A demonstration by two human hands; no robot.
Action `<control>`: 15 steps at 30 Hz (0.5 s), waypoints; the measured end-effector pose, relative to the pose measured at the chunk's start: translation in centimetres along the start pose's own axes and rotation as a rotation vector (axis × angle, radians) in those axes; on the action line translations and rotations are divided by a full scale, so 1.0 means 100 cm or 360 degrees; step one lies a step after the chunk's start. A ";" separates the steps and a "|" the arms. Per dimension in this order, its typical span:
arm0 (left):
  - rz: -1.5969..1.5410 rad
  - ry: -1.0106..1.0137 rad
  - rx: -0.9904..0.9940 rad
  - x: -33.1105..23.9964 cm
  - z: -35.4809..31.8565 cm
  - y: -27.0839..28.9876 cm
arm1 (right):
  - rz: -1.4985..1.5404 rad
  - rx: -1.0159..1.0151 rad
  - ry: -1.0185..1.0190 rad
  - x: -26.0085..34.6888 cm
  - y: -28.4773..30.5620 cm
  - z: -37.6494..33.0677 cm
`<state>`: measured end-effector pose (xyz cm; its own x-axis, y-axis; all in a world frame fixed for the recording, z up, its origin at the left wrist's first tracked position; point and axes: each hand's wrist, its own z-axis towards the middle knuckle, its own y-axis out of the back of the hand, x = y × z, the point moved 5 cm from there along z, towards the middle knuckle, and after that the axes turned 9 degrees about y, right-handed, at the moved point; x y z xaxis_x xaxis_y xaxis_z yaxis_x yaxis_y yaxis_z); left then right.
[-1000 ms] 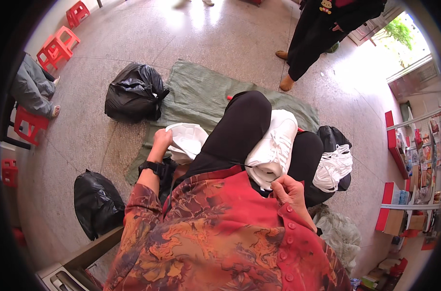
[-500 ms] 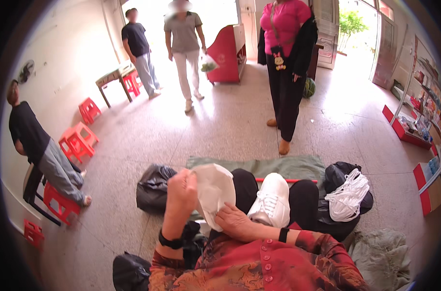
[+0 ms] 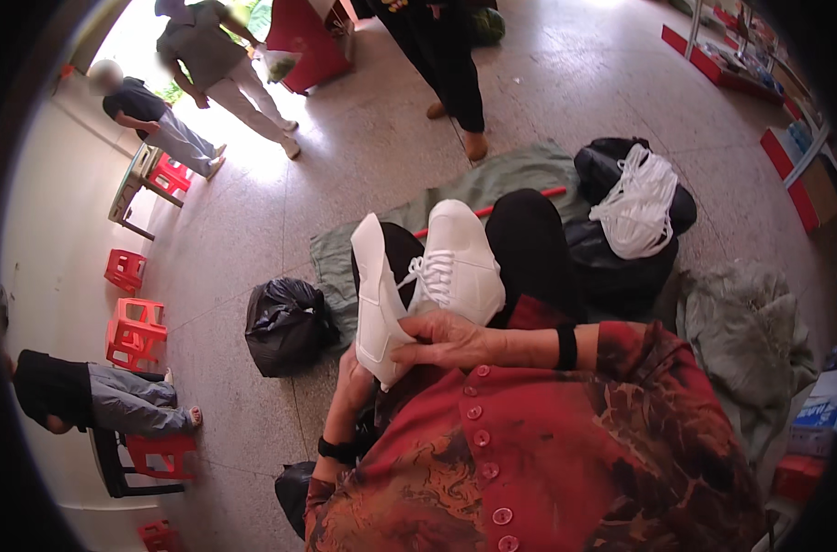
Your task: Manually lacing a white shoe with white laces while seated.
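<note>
A white lace-up shoe (image 3: pixel 460 262) rests on my lap over black trousers. Beside it a second white shoe (image 3: pixel 377 299) stands on edge, its sole facing left. My right hand (image 3: pixel 450 342) lies across the lower end of that second shoe, fingers curled around it. My left hand (image 3: pixel 352 385) supports the same shoe from beneath, mostly hidden behind it; a black band is on that wrist.
A black plastic bag (image 3: pixel 285 322) sits on the floor to my left. A green cloth (image 3: pixel 510 175) lies ahead, with a black bag holding a white bag (image 3: pixel 639 207) at right. Red stools (image 3: pixel 133 331) line the left wall. People stand ahead; one person sits at left.
The view has swung left and down. The second shoe has turned on edge and come lower toward my chest, and my right hand has moved over its lower end.
</note>
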<state>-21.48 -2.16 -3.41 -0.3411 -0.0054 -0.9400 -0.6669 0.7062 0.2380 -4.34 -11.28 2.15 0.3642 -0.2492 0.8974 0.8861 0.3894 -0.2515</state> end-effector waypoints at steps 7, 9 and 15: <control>0.0732 -0.0108 -0.0067 -0.024 0.025 -0.023 | 0.0248 -0.0531 -0.0314 -0.021 0.040 -0.068; 0.0672 -0.0180 -0.0064 -0.021 0.029 -0.032 | -0.0349 -0.0540 -0.0267 -0.003 0.040 -0.082; 0.0344 -0.0135 0.0174 -0.015 0.028 -0.021 | -0.0808 -0.0625 -0.0528 -0.020 0.062 -0.113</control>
<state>-17.70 -1.64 -3.19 -0.4081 0.2101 -0.8884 -0.5072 0.7570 0.4120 3.64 -18.37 -5.30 -0.1709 -0.0080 0.9853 0.9832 -0.0660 0.1700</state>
